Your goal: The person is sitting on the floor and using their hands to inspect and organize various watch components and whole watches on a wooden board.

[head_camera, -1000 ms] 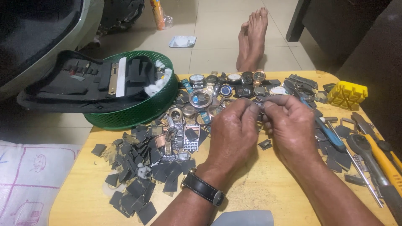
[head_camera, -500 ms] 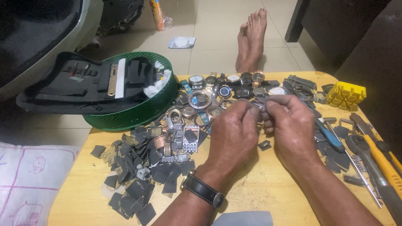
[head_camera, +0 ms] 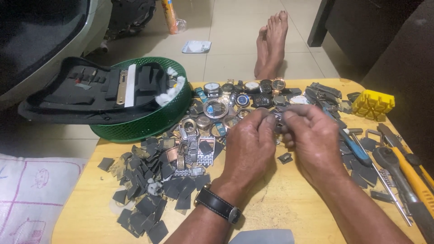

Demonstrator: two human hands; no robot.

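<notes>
Two hands [head_camera: 282, 138] pinching one small metal part [head_camera: 276, 118]; one green basket [head_camera: 149, 122].

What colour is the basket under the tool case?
Green, a mesh basket, clearest in the head view.

Left hand [head_camera: 251, 142], black wristwatch [head_camera: 218, 204] on its wrist, and right hand [head_camera: 312, 140] meet fingertip to fingertip, pinching a small dark part [head_camera: 276, 121] over a round wooden table [head_camera: 289, 212]. Left of the left hand: dark square pads [head_camera: 149, 194], metal watch bands [head_camera: 192, 156], green basket [head_camera: 149, 124] under a black tool case [head_camera: 90, 92]. Beyond the fingertips: watch faces [head_camera: 244, 92]; right of the right hand: blue-handled tool [head_camera: 355, 149], yellow block [head_camera: 373, 104].
</notes>
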